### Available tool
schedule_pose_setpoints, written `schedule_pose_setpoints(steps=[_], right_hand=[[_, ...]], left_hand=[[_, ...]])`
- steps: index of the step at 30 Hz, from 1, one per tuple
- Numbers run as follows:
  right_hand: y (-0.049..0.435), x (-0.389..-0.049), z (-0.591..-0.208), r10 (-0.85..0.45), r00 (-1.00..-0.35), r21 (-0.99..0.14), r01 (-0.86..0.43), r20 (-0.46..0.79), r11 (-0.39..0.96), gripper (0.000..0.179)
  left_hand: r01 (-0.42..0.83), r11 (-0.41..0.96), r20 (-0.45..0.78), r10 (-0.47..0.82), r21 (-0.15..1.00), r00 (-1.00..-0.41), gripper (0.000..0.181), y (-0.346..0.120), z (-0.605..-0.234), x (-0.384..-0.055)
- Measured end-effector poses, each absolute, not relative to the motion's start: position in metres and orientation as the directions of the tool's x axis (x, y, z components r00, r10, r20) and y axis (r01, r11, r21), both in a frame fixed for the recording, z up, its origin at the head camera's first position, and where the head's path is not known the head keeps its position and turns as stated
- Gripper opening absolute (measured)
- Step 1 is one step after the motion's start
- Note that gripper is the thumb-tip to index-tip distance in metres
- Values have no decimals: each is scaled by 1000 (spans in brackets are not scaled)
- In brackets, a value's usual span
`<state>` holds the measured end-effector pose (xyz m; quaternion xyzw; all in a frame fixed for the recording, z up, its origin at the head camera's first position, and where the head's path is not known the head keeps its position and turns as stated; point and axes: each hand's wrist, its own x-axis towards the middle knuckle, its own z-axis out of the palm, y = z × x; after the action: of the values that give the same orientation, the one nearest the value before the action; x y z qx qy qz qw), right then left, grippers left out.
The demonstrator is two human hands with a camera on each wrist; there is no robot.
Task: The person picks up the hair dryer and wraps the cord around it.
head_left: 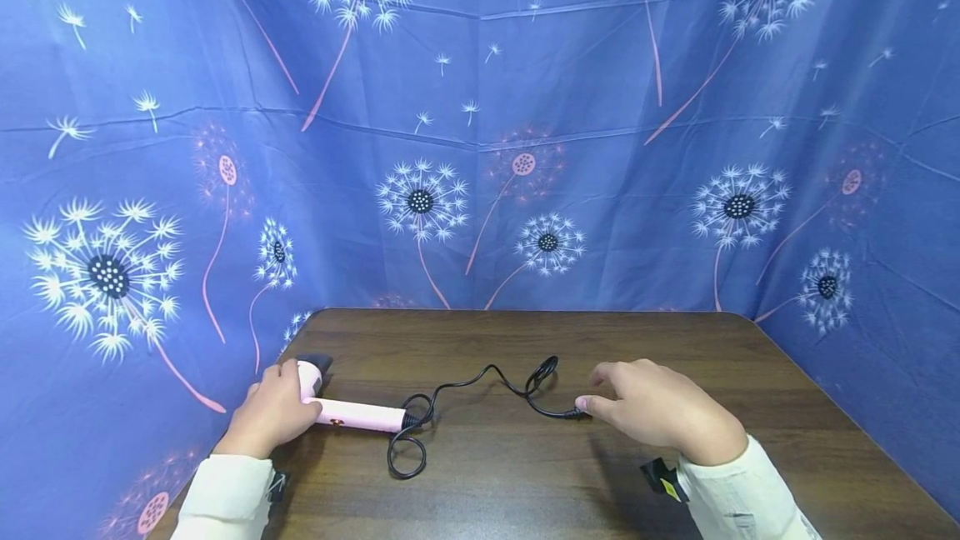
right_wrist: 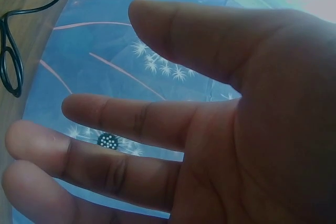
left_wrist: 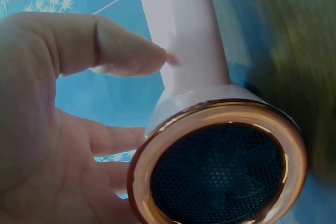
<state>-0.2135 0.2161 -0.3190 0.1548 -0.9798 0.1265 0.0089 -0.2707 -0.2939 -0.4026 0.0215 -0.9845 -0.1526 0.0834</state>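
A pale pink hair dryer (head_left: 363, 416) lies at the left of the table, its handle pointing right and a dark nozzle (head_left: 318, 362) at the far side of its head. My left hand (head_left: 270, 411) holds the dryer by its head; the left wrist view has the thumb against the handle and the other fingers partly hidden behind the round grille (left_wrist: 218, 174). From the handle a black cord (head_left: 555, 414) runs right in loops. Near its far end hovers my right hand (head_left: 660, 407), fingers relaxed and apart with nothing between them. The thumb hides the cord's tip in the head view.
The brown wooden table (head_left: 510, 490) has rounded far corners. A blue curtain (head_left: 600, 107) printed with dandelions hangs behind it and along both sides.
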Motion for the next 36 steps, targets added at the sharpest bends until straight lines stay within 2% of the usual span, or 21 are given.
schedule_pose_setpoints(steps=[18, 36], right_hand=[[218, -216, -319, -300, -953, -242, -301, 43, 922, 52], [218, -219, -319, -302, -953, -236, -300, 28, 924, 41]], left_hand=[[11, 966, 195, -41, 260, -980, 90, -298, -410, -272], [-26, 967, 179, -74, 253, -981, 105, -312, -418, -273]])
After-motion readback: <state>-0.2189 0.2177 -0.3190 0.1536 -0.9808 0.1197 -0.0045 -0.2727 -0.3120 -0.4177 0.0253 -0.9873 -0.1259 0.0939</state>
